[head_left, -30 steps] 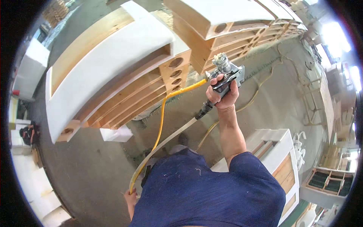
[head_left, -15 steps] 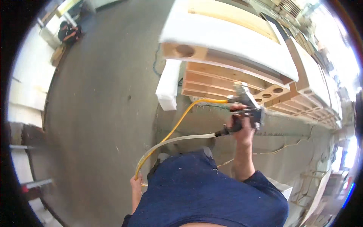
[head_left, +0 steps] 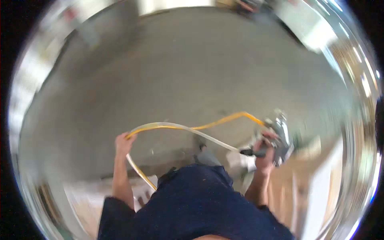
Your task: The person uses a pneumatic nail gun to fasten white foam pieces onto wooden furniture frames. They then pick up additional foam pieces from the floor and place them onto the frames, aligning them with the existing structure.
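Observation:
My right hand (head_left: 264, 156) is wrapped round the handle of a silver and black air tool (head_left: 284, 140), held out to my right above the floor. The tool is smeared by motion, and its exact kind does not show. A yellow hose (head_left: 224, 119) and a clear hose (head_left: 212, 139) run from it, bowing across in front of me. Both pass into my left hand (head_left: 125, 142), which is closed round them at the left. Below that hand, the hoses trail down beside my body, where my shirt hides them.
Blurred wooden pieces with a white panel (head_left: 320, 188) stand close at lower right. More pale wooden work (head_left: 90, 200) lies at lower left. Grey floor (head_left: 180, 72) spreads ahead. A white block-like unit (head_left: 310, 30) is far right, near a partly visible person (head_left: 248, 6).
My view has swung left, away from the white-topped wooden frames. The tool, still in my right hand, is away from them. My left hand has risen with the hoses in it.

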Available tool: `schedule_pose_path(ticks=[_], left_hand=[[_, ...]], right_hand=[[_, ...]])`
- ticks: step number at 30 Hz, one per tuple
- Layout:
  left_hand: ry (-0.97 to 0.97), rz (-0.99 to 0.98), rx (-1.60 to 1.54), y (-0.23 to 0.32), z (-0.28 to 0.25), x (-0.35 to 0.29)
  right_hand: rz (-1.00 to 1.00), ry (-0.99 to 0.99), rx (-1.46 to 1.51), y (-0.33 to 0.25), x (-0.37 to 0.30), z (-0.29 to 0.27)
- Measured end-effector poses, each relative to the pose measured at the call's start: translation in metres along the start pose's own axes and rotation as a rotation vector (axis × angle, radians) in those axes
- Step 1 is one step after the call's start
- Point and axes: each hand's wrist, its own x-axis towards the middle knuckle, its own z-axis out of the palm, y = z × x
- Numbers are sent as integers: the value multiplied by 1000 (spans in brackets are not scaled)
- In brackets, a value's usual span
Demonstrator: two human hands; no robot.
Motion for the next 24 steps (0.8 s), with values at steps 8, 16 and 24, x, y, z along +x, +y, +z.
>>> schedule_pose_path(ticks=[8, 16, 24], left_hand=[[-108, -681, -106, -69, 229, -325], [422, -886, 5, 122, 352, -249], [948, -1424, -310, 303, 391, -136]], right_hand=[[-157, -1038, 203, 11, 113, 100], [-365, -2185, 242, -55, 182, 297], [-948, -3006, 498, -129, 83, 322]])
